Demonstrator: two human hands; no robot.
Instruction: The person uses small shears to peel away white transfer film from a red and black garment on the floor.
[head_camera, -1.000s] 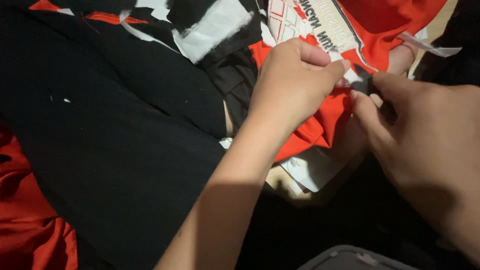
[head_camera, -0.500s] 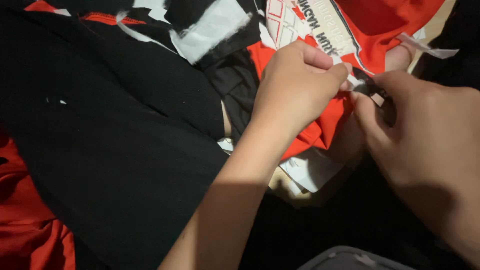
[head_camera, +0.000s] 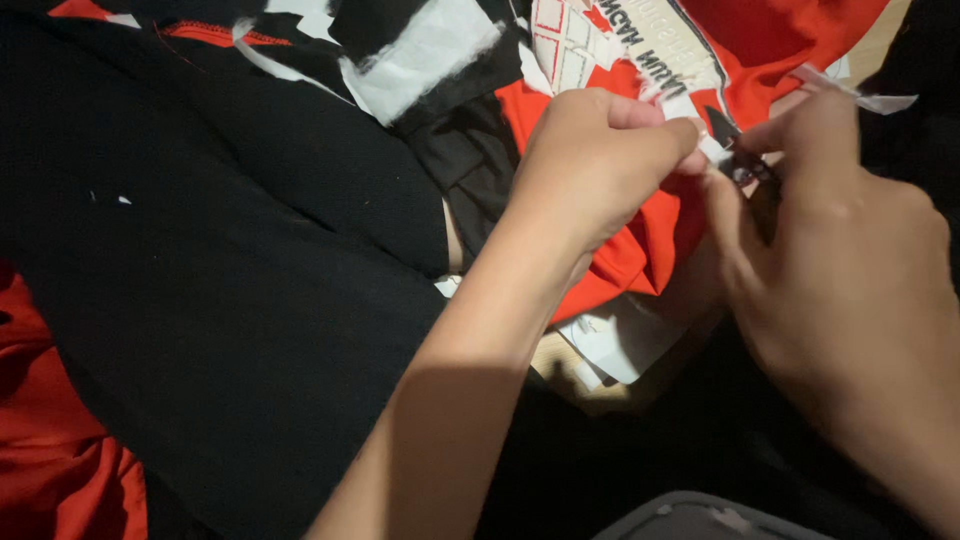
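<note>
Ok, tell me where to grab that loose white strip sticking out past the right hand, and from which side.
Pinch the white strip at its free tip, coming from the right. That end juts clear past the right hand, while its inner part runs behind the fingers, beside the small dark tool and the left hand bunching the red fabric. A flat thumb-and-finger pinch probably suits it.

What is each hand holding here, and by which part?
The left hand pinches the edge of a white strip on the red garment. The right hand grips a small dark cutting tool by its handle, blade tip at the strip.
</note>
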